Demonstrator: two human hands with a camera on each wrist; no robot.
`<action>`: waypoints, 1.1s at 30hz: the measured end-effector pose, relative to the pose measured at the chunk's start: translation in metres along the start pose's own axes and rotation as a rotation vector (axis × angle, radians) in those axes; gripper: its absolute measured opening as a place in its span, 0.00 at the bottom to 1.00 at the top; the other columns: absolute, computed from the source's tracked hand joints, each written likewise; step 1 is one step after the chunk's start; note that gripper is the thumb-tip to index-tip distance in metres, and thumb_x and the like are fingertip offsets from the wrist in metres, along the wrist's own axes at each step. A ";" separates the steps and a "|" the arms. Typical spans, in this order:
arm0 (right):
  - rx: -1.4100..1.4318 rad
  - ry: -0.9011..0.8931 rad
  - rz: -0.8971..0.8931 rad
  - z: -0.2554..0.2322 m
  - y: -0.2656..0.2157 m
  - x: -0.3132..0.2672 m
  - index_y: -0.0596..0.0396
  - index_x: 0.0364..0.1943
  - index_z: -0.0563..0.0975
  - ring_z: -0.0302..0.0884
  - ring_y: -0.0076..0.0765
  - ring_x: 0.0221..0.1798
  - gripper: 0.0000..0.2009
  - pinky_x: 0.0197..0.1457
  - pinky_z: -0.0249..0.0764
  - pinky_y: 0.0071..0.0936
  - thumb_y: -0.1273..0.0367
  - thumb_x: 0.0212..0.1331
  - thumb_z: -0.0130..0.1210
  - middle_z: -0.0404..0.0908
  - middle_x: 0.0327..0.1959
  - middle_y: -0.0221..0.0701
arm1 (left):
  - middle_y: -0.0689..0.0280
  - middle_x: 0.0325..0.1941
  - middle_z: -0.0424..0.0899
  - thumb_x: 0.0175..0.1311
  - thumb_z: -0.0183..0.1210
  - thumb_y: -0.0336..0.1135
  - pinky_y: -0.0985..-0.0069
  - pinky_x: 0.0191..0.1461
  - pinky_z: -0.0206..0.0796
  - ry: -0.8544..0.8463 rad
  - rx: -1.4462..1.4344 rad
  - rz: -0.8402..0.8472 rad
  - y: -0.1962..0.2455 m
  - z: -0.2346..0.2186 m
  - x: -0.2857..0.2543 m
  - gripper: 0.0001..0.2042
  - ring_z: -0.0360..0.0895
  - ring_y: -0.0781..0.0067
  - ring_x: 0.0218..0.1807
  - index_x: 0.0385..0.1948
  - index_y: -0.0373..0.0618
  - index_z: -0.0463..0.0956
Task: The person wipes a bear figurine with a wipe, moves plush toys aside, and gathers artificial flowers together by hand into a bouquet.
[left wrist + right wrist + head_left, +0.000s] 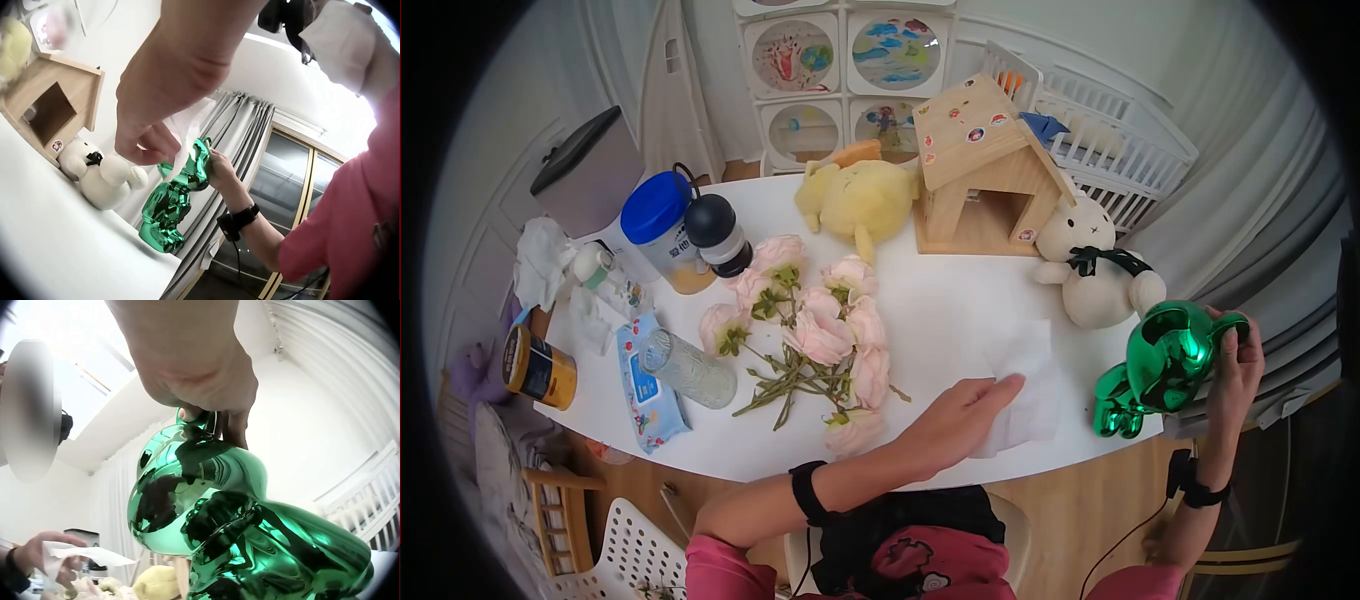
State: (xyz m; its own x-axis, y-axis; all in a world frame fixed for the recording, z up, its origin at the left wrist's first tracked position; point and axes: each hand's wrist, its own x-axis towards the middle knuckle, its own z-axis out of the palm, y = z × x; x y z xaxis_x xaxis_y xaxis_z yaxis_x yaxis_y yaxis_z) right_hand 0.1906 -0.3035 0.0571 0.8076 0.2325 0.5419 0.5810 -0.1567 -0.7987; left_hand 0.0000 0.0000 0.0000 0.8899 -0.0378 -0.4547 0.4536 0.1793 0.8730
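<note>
At the right of the head view, curled fingers [1246, 348] of the right hand [1240, 368] grip the head end of a glossy green figure [1165, 358], presumably steadying it, tilted, by the desk's [960, 310] edge. Lower centre, the left hand [955, 425] pinches a white tissue [1028, 405], seemingly enough for something limp.

Head: high, facing down
Left wrist: low, tilted upward
Right wrist: closest, facing upward
All share: glossy green rounded figure [1162, 368]

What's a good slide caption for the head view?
Over a white table with pink flowers, the left hand holds a white tissue and the right hand grips a shiny green figure.
</note>
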 end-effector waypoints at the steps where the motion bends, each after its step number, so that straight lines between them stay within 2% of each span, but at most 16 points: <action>1: 0.007 -0.016 0.011 0.012 -0.008 -0.001 0.61 0.46 0.72 0.76 0.27 0.47 0.13 0.55 0.69 0.25 0.64 0.67 0.52 0.81 0.46 0.40 | 0.64 0.36 0.74 0.71 0.44 0.53 0.76 0.43 0.60 0.066 -0.007 0.108 -0.007 0.000 0.003 0.26 0.68 0.78 0.39 0.42 0.32 0.74; 2: 0.006 -0.016 0.011 0.024 -0.015 -0.002 0.61 0.46 0.72 0.76 0.27 0.47 0.13 0.55 0.69 0.25 0.64 0.67 0.52 0.81 0.46 0.40 | 0.68 0.22 0.71 0.71 0.42 0.54 0.74 0.31 0.57 0.130 -0.015 0.216 -0.011 -0.001 0.004 0.27 0.63 0.80 0.26 0.31 0.33 0.76; 6: 0.197 -0.041 0.031 0.077 -0.026 -0.007 0.63 0.45 0.72 0.79 0.29 0.45 0.13 0.49 0.75 0.23 0.66 0.66 0.53 0.81 0.45 0.43 | 0.68 0.20 0.67 0.71 0.45 0.53 0.73 0.28 0.54 0.201 0.050 0.293 -0.009 -0.011 -0.001 0.27 0.60 0.81 0.25 0.24 0.34 0.73; 9: 0.267 -0.043 0.004 0.116 -0.031 -0.008 0.63 0.46 0.72 0.79 0.30 0.47 0.14 0.49 0.76 0.24 0.65 0.66 0.53 0.81 0.45 0.43 | 0.69 0.19 0.64 0.70 0.49 0.50 0.74 0.27 0.52 0.252 0.086 0.371 0.001 -0.018 -0.012 0.23 0.57 0.82 0.24 0.24 0.35 0.71; 11: 0.287 -0.057 -0.015 0.138 -0.034 -0.008 0.63 0.47 0.71 0.79 0.31 0.48 0.14 0.50 0.75 0.24 0.65 0.66 0.53 0.81 0.46 0.42 | 0.69 0.22 0.71 0.68 0.55 0.44 0.78 0.28 0.57 0.384 0.127 0.473 0.011 -0.020 -0.021 0.17 0.63 0.84 0.25 0.32 0.35 0.73; 12: 0.308 -0.073 -0.049 0.149 -0.033 -0.007 0.62 0.46 0.71 0.79 0.29 0.47 0.13 0.50 0.75 0.23 0.66 0.66 0.54 0.82 0.45 0.41 | 0.69 0.22 0.71 0.68 0.55 0.44 0.78 0.28 0.57 0.388 0.129 0.470 0.012 -0.020 -0.022 0.17 0.63 0.84 0.25 0.32 0.35 0.73; 14: 0.322 -0.118 -0.038 0.166 -0.030 -0.008 0.62 0.46 0.71 0.78 0.26 0.45 0.12 0.50 0.74 0.21 0.68 0.65 0.55 0.82 0.44 0.39 | 0.67 0.28 0.79 0.66 0.58 0.41 0.81 0.33 0.63 0.342 -0.042 0.619 0.013 -0.021 -0.023 0.15 0.71 0.84 0.29 0.40 0.36 0.74; 16: 0.319 -0.123 -0.037 0.180 -0.026 -0.009 0.62 0.46 0.72 0.77 0.22 0.42 0.11 0.47 0.74 0.19 0.69 0.65 0.54 0.81 0.43 0.35 | 0.67 0.32 0.81 0.65 0.58 0.41 0.82 0.35 0.65 0.338 0.010 0.617 0.013 -0.030 -0.025 0.15 0.74 0.83 0.32 0.43 0.36 0.74; 18: 0.315 -0.125 -0.042 0.184 -0.027 -0.008 0.62 0.45 0.72 0.76 0.22 0.42 0.11 0.46 0.74 0.19 0.69 0.65 0.54 0.81 0.43 0.35 | 0.66 0.36 0.83 0.65 0.59 0.41 0.82 0.37 0.66 0.335 0.061 0.614 0.012 -0.033 -0.025 0.16 0.76 0.82 0.35 0.46 0.37 0.74; 21: 0.259 -0.142 -0.046 0.182 -0.029 -0.006 0.62 0.46 0.71 0.76 0.23 0.44 0.12 0.47 0.74 0.19 0.67 0.66 0.53 0.81 0.44 0.36 | 0.67 0.30 0.82 0.65 0.59 0.42 0.81 0.33 0.66 0.407 -0.042 0.647 0.016 -0.034 -0.030 0.15 0.74 0.83 0.30 0.41 0.36 0.76; 23: 0.236 -0.142 -0.038 0.178 -0.024 -0.004 0.62 0.46 0.70 0.77 0.24 0.45 0.12 0.49 0.74 0.20 0.67 0.66 0.53 0.81 0.44 0.37 | 0.66 0.24 0.81 0.66 0.58 0.42 0.78 0.28 0.63 0.472 0.293 0.347 0.025 -0.037 -0.041 0.15 0.70 0.84 0.25 0.35 0.35 0.77; 24: 0.265 -0.142 -0.026 0.175 -0.021 -0.003 0.62 0.47 0.70 0.77 0.26 0.46 0.13 0.51 0.74 0.22 0.67 0.66 0.53 0.81 0.45 0.38 | 0.66 0.24 0.81 0.66 0.58 0.42 0.78 0.28 0.63 0.465 0.295 0.344 0.023 -0.035 -0.039 0.15 0.70 0.84 0.25 0.35 0.35 0.77; 26: 0.295 -0.140 -0.010 0.169 -0.016 -0.002 0.62 0.48 0.69 0.77 0.28 0.48 0.13 0.53 0.73 0.23 0.67 0.66 0.53 0.81 0.45 0.40 | 0.64 0.17 0.77 0.65 0.58 0.43 0.74 0.23 0.59 0.366 0.179 0.501 0.016 -0.028 -0.038 0.17 0.64 0.81 0.19 0.29 0.34 0.77; 27: 0.291 -0.153 -0.004 0.165 -0.013 -0.002 0.62 0.49 0.69 0.77 0.29 0.49 0.14 0.54 0.73 0.25 0.67 0.66 0.53 0.80 0.46 0.41 | 0.64 0.17 0.77 0.65 0.58 0.43 0.74 0.23 0.59 0.364 0.182 0.496 0.013 -0.028 -0.038 0.17 0.64 0.81 0.19 0.29 0.34 0.77; 29: 0.298 -0.191 -0.018 0.159 -0.010 -0.003 0.61 0.49 0.69 0.77 0.31 0.51 0.14 0.56 0.72 0.27 0.67 0.66 0.52 0.80 0.47 0.41 | 0.60 0.17 0.76 0.64 0.59 0.43 0.72 0.21 0.59 0.261 0.389 0.557 0.007 -0.027 -0.036 0.17 0.65 0.72 0.15 0.28 0.33 0.76; 33: 0.297 -0.229 -0.022 0.157 -0.005 0.001 0.61 0.50 0.68 0.76 0.30 0.52 0.14 0.56 0.72 0.26 0.67 0.66 0.52 0.80 0.47 0.39 | 0.56 0.17 0.76 0.62 0.61 0.42 0.71 0.21 0.61 0.214 0.494 0.580 0.002 -0.020 -0.031 0.16 0.69 0.61 0.15 0.28 0.33 0.76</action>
State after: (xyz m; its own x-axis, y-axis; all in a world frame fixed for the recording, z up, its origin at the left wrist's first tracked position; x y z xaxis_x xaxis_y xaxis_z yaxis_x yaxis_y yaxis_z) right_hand 0.1722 -0.1520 0.0208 0.7324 0.4468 0.5138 0.5158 0.1284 -0.8470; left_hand -0.0280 0.0213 0.0126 0.9850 0.1266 0.1170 -0.0665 -0.3471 0.9355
